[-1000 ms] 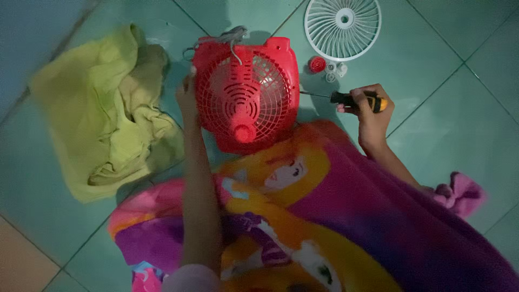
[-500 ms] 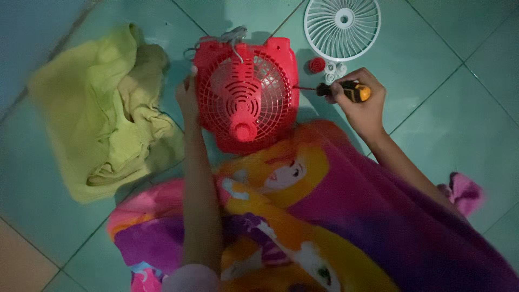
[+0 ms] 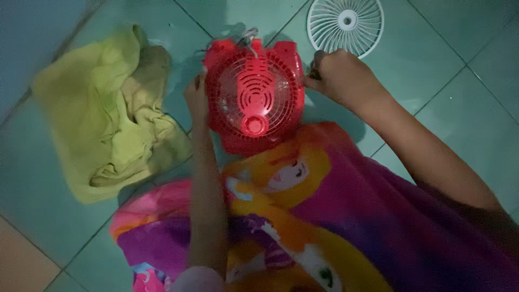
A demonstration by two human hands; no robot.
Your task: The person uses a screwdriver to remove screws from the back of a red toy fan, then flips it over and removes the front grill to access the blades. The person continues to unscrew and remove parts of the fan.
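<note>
A small red fan housing (image 3: pixel 254 94) with its rear grille facing up lies on the teal tiled floor, its lower edge against a colourful printed cloth (image 3: pixel 335 216) over my lap. My left hand (image 3: pixel 195 100) grips the housing's left side. Against the housing's upper right edge my right hand (image 3: pixel 338 75) is closed in a fist. Only the dark end of a screwdriver (image 3: pixel 316 58) shows above the fingers; its tip is hidden.
A round white fan grille (image 3: pixel 346 21) lies on the floor just beyond my right hand. A crumpled yellow-green towel (image 3: pixel 108 119) is spread to the left of the fan. Tile joints cross the floor (image 3: pixel 459 81).
My right hand has carried the screwdriver from the floor at the right up to the fan's right edge. The view has moved closer. My left hand stays on the fan.
</note>
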